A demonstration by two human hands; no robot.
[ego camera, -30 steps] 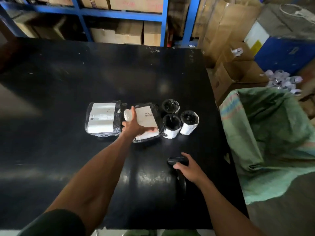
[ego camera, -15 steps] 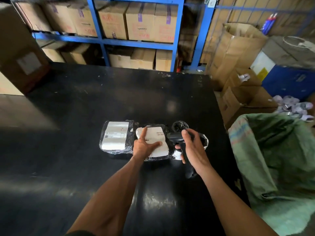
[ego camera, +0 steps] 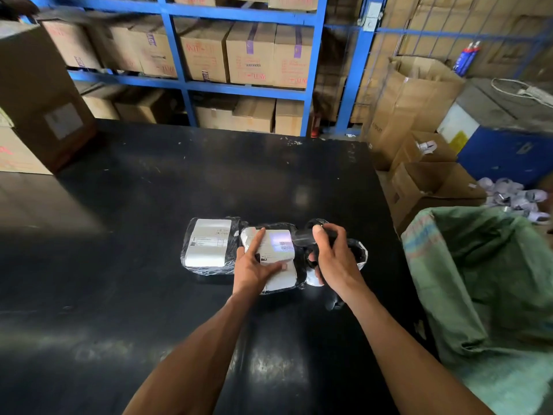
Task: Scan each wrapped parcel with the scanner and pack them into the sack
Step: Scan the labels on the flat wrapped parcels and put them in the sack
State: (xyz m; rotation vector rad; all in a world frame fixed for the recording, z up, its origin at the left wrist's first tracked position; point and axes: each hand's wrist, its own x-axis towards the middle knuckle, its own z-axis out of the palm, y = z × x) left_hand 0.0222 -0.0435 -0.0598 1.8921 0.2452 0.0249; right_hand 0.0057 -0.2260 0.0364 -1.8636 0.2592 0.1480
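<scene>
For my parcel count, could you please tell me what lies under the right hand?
The right hand holds the black handheld scanner. Beneath show parts of black-wrapped cylindrical parcels; their number is hidden.

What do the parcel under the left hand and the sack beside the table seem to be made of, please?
The parcel looks wrapped in thin, glossy dark plastic film, crinkled and shiny at its edges, with a matte white paper label on top. The sack looks like woven green plastic fabric, dull and slack, with faded coloured stripes near its rim; the weave itself is too blurred to confirm.
</scene>
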